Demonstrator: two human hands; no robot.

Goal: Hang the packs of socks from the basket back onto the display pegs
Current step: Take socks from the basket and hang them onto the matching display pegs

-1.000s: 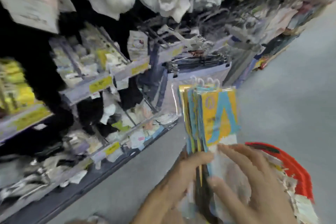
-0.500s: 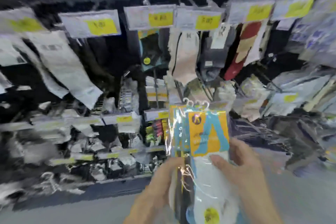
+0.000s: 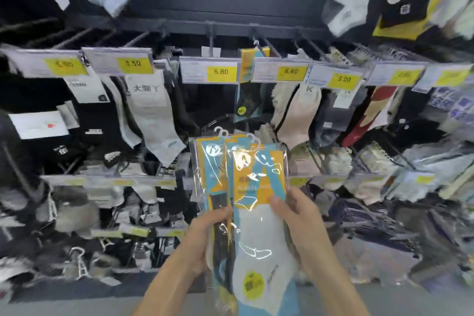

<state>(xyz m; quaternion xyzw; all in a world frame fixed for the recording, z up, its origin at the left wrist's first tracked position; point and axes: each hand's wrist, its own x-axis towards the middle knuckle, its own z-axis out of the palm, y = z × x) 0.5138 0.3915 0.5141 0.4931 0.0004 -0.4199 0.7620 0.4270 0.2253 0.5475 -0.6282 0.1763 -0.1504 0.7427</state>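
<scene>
I hold a stack of sock packs [image 3: 252,187] upright in front of the display, clear wrappers with orange and blue cards and white hooks on top. My left hand [image 3: 205,236] grips the stack's left side, where a dark pair shows. My right hand [image 3: 300,223] holds the front pack with white socks from the right. Straight above, one matching orange and blue pack [image 3: 250,84] hangs on a peg [image 3: 266,46] between two 6.80 price tags. The peg [image 3: 210,38] to its left looks bare. The basket is out of view.
Rows of hanging socks fill the dark wall display: grey and black ones at left [image 3: 151,115], pink and red ones at right [image 3: 297,110]. Yellow price tags [image 3: 221,72] line the peg fronts. Lower rows of pegs [image 3: 115,182] stick out near my hands. Grey floor runs below.
My view has swung from the aisle and red basket round and up to face the peg wall. Both hands kept hold of the stack and raised it toward the 6.80 pegs.
</scene>
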